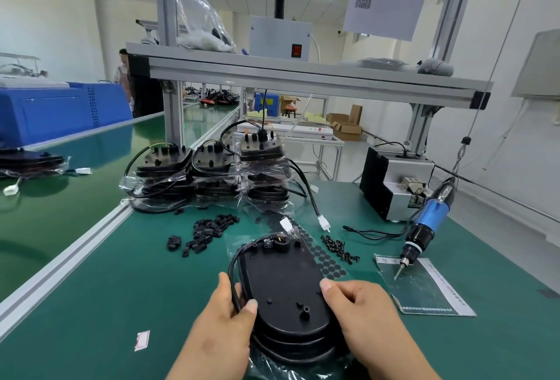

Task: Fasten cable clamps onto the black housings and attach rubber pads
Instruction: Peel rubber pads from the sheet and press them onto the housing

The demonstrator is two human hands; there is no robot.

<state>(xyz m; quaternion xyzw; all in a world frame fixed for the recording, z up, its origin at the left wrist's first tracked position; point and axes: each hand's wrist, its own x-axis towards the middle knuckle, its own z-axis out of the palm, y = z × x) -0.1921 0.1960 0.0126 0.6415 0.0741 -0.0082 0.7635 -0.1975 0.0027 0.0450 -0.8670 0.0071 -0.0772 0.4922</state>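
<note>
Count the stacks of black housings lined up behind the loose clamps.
3: left stack, middle stack and right stack, side by side; others may be hidden behind them.

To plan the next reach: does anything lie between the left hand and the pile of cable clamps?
Nothing visible does. Only bare green mat lies between the left hand and the cable clamps. The cable of the black housing loops just right of that path.
</note>
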